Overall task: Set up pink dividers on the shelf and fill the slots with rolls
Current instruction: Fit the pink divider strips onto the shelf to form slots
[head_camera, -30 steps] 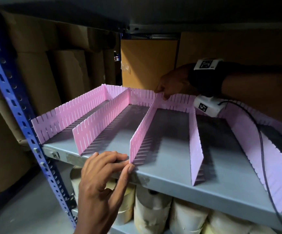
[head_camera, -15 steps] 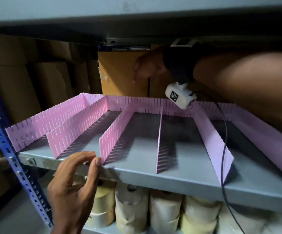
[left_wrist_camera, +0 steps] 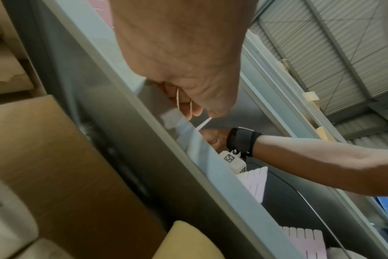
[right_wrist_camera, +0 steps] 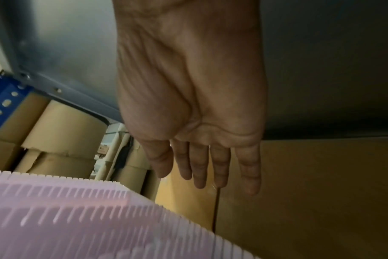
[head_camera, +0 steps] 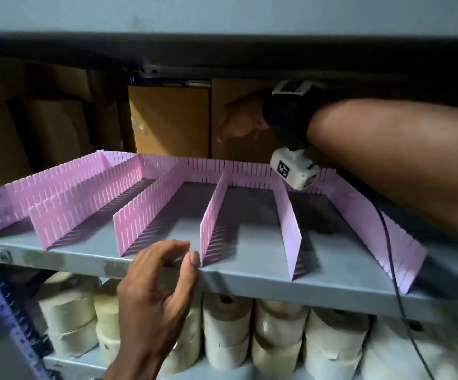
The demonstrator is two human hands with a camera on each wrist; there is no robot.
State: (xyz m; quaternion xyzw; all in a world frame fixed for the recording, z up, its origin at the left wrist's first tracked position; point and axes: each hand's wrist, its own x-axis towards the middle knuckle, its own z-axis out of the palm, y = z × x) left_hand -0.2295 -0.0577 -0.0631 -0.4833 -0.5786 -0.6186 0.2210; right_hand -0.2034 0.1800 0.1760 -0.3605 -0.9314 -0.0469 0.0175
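Observation:
Several pink slotted dividers (head_camera: pixel 214 215) stand front to back on the grey shelf (head_camera: pixel 249 281), joined to a pink back strip (head_camera: pixel 249 174). My left hand (head_camera: pixel 188 252) is at the shelf's front edge, fingers loosely curved, thumb against the front end of a middle divider (left_wrist_camera: pixel 203 124). My right hand (head_camera: pixel 236 124) hovers above the back strip with straight fingers (right_wrist_camera: pixel 219 168), holding nothing, over a blurred pink divider (right_wrist_camera: pixel 78 219). Cream paper rolls (head_camera: pixel 228 325) are stacked on the shelf below.
Brown cardboard boxes (head_camera: pixel 167 119) fill the space behind the shelf. The upper shelf (head_camera: pixel 222 17) hangs low overhead. A blue perforated upright (head_camera: pixel 8 311) runs at the left. A black cable (head_camera: pixel 389 256) drops from the right wrist across the shelf.
My right hand has lifted off the back strip and now hangs above it. My left hand has shifted right along the front edge to the neighbouring divider's end.

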